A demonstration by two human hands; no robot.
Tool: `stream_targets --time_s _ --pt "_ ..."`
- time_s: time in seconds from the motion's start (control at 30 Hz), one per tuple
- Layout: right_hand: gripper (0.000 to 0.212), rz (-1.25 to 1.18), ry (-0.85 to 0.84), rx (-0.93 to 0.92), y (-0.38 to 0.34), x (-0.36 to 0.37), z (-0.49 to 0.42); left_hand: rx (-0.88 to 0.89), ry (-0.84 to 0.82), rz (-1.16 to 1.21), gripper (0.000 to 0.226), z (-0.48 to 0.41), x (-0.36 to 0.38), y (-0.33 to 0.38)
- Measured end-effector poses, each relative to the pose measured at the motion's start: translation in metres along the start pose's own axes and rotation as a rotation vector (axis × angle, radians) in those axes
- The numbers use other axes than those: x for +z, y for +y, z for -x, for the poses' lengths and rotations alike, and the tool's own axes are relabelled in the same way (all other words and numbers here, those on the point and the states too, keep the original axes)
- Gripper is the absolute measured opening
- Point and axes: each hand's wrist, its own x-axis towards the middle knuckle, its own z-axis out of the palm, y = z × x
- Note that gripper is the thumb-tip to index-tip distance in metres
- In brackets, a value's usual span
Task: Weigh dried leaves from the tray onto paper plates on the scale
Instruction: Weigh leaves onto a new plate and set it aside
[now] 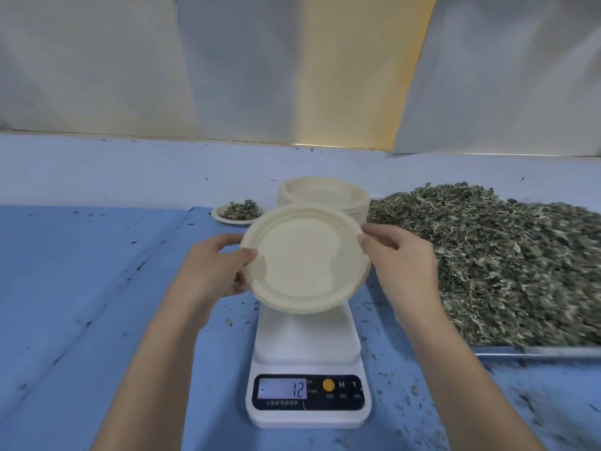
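Blue sheeting (pixel 81 271) covers the bench, flecked with leaf crumbs. I note the left hand (pixel 214 265) and right hand (pixel 400 255) each pinching an opposite rim of one bare paper plate (pixel 304 258), held tilted over the far end of the white scale (pixel 307 340); I cannot confirm contact. Its display (pixel 283 388) reads minus 12. Dried leaves (pixel 504 255) lie heaped on the metal tray (pixel 536 351), just right of the scale. Behind stands a stack of plates (pixel 325 192), with a filled plate (pixel 237 213) to its left.
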Motion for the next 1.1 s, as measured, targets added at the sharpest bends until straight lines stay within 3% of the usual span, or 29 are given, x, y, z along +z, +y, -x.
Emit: stream_targets --time_s 0.17,0.4,0.6,0.83,1.1 --pt "0.002 0.203 -0.131 0.067 0.017 -0.013 -0.003 -0.108 -0.060 -0.177 0.010 0.001 -0.003 -0.007" --pt "0.035 0.392 -0.263 0.108 0.038 0.000 0.000 -0.202 -0.032 -0.262 0.016 -0.003 0.001 -0.020" --pt "0.039 0.407 -0.261 0.080 0.042 0.004 0.003 -0.257 0.001 -0.269 0.028 -0.010 0.001 -0.030" --pt "0.044 0.429 -0.255 0.074 0.048 0.008 0.005 -0.296 0.002 -0.287 0.025 -0.011 0.003 -0.034" --pt "0.042 0.472 -0.209 0.036 0.051 0.007 0.000 -0.234 0.026 -0.347 0.029 -0.019 0.002 -0.039"
